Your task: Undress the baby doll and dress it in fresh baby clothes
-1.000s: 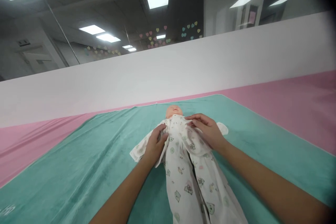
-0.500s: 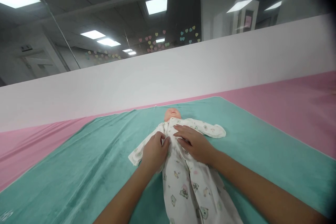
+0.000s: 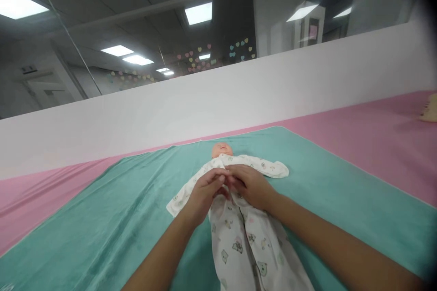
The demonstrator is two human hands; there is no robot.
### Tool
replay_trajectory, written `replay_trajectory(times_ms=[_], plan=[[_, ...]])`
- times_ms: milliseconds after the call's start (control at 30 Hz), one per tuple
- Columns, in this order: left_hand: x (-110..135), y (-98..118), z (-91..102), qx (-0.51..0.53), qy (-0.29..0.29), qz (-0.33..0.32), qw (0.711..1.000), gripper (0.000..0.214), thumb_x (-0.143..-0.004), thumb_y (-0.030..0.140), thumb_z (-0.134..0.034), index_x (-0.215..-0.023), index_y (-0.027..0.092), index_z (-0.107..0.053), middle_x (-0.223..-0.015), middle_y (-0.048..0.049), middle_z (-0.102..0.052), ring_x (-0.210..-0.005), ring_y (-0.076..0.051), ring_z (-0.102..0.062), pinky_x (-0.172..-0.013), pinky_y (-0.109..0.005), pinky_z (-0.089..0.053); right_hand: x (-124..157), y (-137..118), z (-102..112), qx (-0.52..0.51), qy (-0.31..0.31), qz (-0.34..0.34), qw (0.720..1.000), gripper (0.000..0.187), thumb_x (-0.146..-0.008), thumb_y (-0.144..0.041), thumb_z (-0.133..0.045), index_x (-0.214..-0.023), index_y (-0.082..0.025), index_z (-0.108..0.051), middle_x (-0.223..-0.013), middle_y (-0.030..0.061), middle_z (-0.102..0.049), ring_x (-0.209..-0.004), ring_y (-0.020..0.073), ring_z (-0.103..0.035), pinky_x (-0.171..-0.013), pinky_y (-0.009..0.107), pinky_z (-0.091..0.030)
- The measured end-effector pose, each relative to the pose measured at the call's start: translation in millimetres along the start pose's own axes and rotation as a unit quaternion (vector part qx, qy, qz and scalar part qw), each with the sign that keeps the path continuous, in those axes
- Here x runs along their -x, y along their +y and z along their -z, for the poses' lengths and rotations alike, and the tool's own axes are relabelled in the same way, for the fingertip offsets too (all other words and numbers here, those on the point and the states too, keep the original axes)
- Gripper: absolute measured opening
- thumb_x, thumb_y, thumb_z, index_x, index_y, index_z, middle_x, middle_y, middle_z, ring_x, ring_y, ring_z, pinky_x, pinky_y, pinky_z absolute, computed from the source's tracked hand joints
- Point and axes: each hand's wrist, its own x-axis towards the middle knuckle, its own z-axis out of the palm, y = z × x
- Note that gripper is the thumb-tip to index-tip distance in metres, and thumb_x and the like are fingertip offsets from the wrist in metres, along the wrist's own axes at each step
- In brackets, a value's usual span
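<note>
A baby doll [image 3: 222, 149] lies on its back with its head away from me. It wears a white sleepsuit [image 3: 235, 236] printed with small bears; both sleeves spread outward and the legs run toward me. Over the chest, my left hand [image 3: 207, 191] is bent, thumb and fingers closing at the sleepsuit's front. Coming from the other side, my right hand [image 3: 254, 186] meets it with curved fingers, their tips close together at the same cloth. The fingertips partly overlap, so the exact bit of fabric between them is hidden. A dark opening line runs down the suit below the hands.
Under the doll spreads a teal blanket [image 3: 112, 209] with folds on its left side. Pink matting [image 3: 362, 136] surrounds it. A low white wall [image 3: 170, 109] with glass panels above stands behind. At the far right edge a pale yellow object [image 3: 429, 109] is partly cut off.
My left hand has moved up and right across the chest to meet my right hand. The right fingers, spread earlier, are now bent in. The view has shifted slightly, bringing in the yellow object.
</note>
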Motion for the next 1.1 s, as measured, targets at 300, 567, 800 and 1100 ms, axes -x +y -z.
replay_trajectory(times_ms=[300,567,800,1100], plan=[[-11.5,-33.1,37.2,-0.103,0.179,-0.044,0.977,0.019,-0.082,0.033,-0.053,-0.094,0.020,-0.061,-0.091,-0.0044,-0.062,-0.080,-0.015,-0.056,-0.069,-0.027,-0.046,0.7,3.2,-0.3,0.006,-0.014,0.008,1.000,0.026,-0.087,-0.019,-0.042,-0.106,-0.026,-0.060,-0.121,0.0012,-0.060,-0.112,0.0202,-0.053,-0.095,0.039,-0.042],[-10.6,-57.7,33.2,-0.318,0.128,-0.177,0.923,0.022,-0.089,0.029,-0.043,-0.106,0.023,-0.056,-0.121,-0.0065,-0.053,-0.116,-0.020,-0.045,-0.103,-0.036,-0.031,1.2,-5.7,2.3,0.176,0.033,0.039,0.983,0.020,-0.089,-0.023,-0.040,-0.077,-0.019,-0.056,-0.077,0.0062,-0.060,-0.075,0.0188,-0.052,-0.070,0.033,-0.040],[-6.5,-56.8,30.4,-0.381,0.166,-0.203,0.887,0.008,-0.088,0.026,-0.044,-0.086,0.020,-0.049,-0.108,-0.0071,-0.051,-0.107,-0.020,-0.047,-0.094,-0.035,-0.036,-1.7,-10.7,6.1,0.209,-0.060,0.006,0.976,0.037,-0.092,-0.037,-0.036,-0.060,-0.019,-0.041,-0.062,0.0010,-0.050,-0.062,0.0136,-0.045,-0.058,0.028,-0.031],[-2.5,-54.3,33.1,-0.515,0.124,-0.227,0.817,0.030,-0.091,0.034,-0.039,-0.065,0.018,-0.044,-0.067,-0.0004,-0.048,-0.068,-0.014,-0.046,-0.064,-0.026,-0.032,38.8,-42.8,27.6,0.174,-0.139,-0.105,0.969,0.019,-0.080,-0.039,-0.058,-0.084,-0.022,-0.050,-0.088,0.0009,-0.055,-0.079,0.0169,-0.050,-0.059,0.026,-0.034]])
